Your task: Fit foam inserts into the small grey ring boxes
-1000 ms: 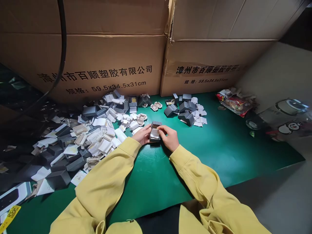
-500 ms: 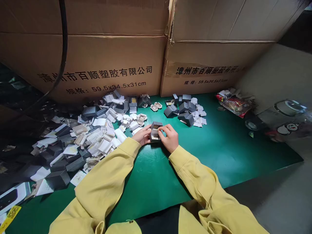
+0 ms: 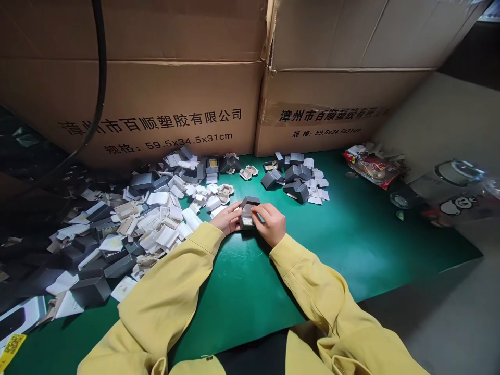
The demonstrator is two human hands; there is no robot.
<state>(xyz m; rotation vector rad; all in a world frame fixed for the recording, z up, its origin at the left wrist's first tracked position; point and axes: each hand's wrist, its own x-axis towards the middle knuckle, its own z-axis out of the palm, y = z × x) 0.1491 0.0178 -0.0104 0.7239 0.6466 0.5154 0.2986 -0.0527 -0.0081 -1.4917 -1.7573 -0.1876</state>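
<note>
A small dark grey box (image 3: 247, 200) with a hinged lid stands open between my hands, over the middle of the green table. My left hand (image 3: 228, 217) grips it from the left side. White lining shows inside the box. Fingers of my right hand (image 3: 271, 223) are bent together at the box's right edge, by the lining; whether they pinch a piece of it is hidden. Just left of my hands lies a heap of white folded card inserts (image 3: 167, 234) mixed with more dark grey boxes (image 3: 91, 290).
Large cardboard cartons (image 3: 175, 99) stand along the back. A smaller pile of grey boxes (image 3: 297, 172) and white card pieces lies at the back right. Farther right are a red packet (image 3: 377, 169) and a clear cup (image 3: 449, 182). A phone (image 3: 19, 320) lies front left.
My right fingers have shifted slightly at the box, and the pale piece seen upright in its opening now shows less. My left hand keeps its hold.
</note>
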